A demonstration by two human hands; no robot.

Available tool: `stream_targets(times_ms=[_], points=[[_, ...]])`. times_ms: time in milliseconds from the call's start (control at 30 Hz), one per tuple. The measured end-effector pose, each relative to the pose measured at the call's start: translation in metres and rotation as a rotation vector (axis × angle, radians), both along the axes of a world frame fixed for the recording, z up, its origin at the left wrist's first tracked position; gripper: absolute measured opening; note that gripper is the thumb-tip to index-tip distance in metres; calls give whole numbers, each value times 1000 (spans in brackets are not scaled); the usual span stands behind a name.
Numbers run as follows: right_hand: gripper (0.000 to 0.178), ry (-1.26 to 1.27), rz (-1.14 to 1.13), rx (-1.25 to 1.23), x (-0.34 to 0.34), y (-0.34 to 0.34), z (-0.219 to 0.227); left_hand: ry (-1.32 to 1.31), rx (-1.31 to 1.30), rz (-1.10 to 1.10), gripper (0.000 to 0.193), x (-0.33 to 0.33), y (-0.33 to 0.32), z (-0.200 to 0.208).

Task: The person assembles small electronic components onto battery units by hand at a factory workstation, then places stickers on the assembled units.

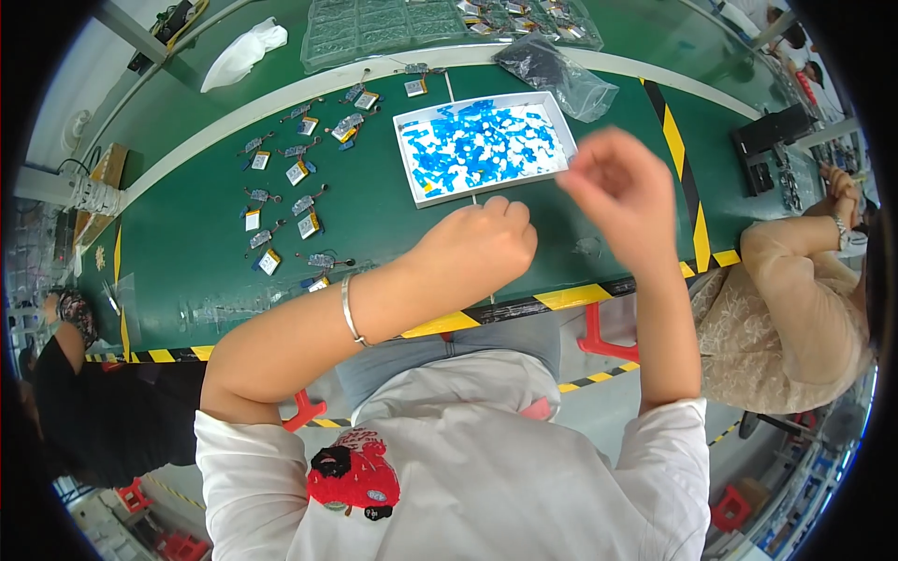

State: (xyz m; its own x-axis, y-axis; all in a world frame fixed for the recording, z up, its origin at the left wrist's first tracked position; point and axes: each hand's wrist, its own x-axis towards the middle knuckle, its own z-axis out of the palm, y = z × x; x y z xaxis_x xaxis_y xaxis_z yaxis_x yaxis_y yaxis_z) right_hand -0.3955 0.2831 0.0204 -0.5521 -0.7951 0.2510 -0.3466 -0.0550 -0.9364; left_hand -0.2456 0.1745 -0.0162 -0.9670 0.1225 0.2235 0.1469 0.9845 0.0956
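Observation:
My left hand (486, 241) is curled into a fist just in front of a shallow white box (451, 197); whatever it may hold is hidden under the fingers. Beside the box's right end, my right hand (619, 187) is raised, thumb and fingers drawn together in a pinch. It is a little blurred, and nothing can be made out between the fingertips. Many small blue and white pieces (477, 140) lie loose in the box. To the left, small flat battery cells (297, 172) wired to little circuit boards (303, 203) are spread in loose rows on the green table (187, 243).
Behind the box lie a clear plastic bag (571, 89) and a clear compartment tray (374, 37) partly filled with similar parts. A white cloth (245, 54) is at the back left. Yellow-black tape (571, 297) marks the table's edge. Co-workers sit on both sides, one sleeve (786, 280) close right.

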Motion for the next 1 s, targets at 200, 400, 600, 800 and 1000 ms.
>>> stream_targets(times_ms=[200, 400, 600, 800, 1000], points=[[7, 454, 29, 372, -30, -58, -17, -55, 215, 32, 39, 32, 14, 7], [8, 607, -177, -48, -49, -59, -40, -46, 332, 4, 43, 60, 21, 1], [8, 485, -354, -8, -69, -42, -54, 95, 303, -98, 30, 70, 26, -9], [8, 474, -362, 40, -74, -41, -70, 342, 389, -93, 20, 70, 36, -29], [10, 389, -408, 44, -75, -47, -69, 221, 689, -63, 20, 77, 18, -18]])
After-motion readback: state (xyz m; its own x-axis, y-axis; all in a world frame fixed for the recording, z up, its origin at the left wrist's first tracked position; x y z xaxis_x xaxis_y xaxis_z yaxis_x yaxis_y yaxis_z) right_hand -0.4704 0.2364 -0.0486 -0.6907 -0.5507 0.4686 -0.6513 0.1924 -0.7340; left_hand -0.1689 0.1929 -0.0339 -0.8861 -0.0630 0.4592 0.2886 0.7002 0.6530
